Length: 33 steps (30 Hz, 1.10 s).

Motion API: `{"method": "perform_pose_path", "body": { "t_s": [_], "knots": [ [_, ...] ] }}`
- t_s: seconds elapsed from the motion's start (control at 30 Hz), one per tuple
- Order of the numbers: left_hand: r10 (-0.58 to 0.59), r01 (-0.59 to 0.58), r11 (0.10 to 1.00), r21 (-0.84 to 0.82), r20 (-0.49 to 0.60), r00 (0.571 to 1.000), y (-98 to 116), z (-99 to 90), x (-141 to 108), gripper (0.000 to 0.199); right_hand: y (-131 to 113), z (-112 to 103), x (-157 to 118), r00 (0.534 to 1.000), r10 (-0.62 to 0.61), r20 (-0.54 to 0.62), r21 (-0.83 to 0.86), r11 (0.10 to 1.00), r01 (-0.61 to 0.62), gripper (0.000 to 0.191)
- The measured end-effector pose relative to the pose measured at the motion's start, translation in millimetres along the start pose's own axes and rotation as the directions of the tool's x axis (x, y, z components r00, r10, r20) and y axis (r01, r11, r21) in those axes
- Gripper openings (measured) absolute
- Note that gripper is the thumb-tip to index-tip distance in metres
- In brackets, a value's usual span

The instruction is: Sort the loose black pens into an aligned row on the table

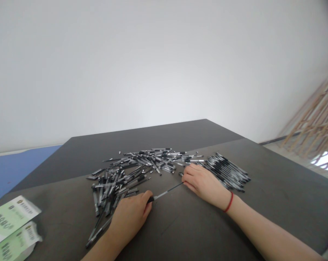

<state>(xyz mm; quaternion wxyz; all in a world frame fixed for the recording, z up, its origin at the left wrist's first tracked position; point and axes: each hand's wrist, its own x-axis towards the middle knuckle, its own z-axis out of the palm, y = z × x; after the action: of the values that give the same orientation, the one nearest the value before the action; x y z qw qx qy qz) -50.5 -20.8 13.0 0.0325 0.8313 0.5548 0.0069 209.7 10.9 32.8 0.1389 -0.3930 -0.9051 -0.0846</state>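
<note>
Between my hands a thin ink refill (pixel 168 191) slants up to the right, its left end at a black-gripped pen barrel (pixel 151 199). My left hand (pixel 135 210) is closed round that barrel. The fingers of my right hand (pixel 198 178) are pinched on the dark far end of the refill. Behind and left of my hands lies a loose heap of black and clear pens and pen parts (pixel 120 177). Beside my right hand, pens lie side by side in a slanting row (pixel 229 170).
The dark table (pixel 185 232) has its back edge near a white wall. Green and white packets (pixel 14 221) lie at the left front, with a blue surface (pixel 36 159) beyond. A wooden rack (pixel 322 112) stands at the far right, off the table.
</note>
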Motion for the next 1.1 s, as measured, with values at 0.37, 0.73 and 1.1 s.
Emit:
{"method": "perform_pose_path", "body": {
  "t_s": [0.37, 0.73, 1.1],
  "knots": [
    [0.006, -0.006, 1.0, -0.005, 0.001, 1.0, -0.2, -0.5, -0.6, 0.02, -1.9, -1.7, 0.5, 1.0, 0.005, 0.014, -0.034, 0.999, -0.005, 0.02],
    [0.012, -0.012, 1.0, -0.004, -0.038, 0.999, 13.9, -5.0, -5.7, 0.029, -29.0, -8.6, 5.4, 0.999, -0.031, 0.029, 0.098, 0.995, 0.028, 0.015],
    [0.013, -0.015, 0.999, -0.045, -0.035, 0.999, 13.3, -7.3, -6.2, 0.023, -28.0, -12.4, 3.4, 0.999, 0.03, -0.024, 0.136, 0.99, -0.026, 0.014]
  ]
}}
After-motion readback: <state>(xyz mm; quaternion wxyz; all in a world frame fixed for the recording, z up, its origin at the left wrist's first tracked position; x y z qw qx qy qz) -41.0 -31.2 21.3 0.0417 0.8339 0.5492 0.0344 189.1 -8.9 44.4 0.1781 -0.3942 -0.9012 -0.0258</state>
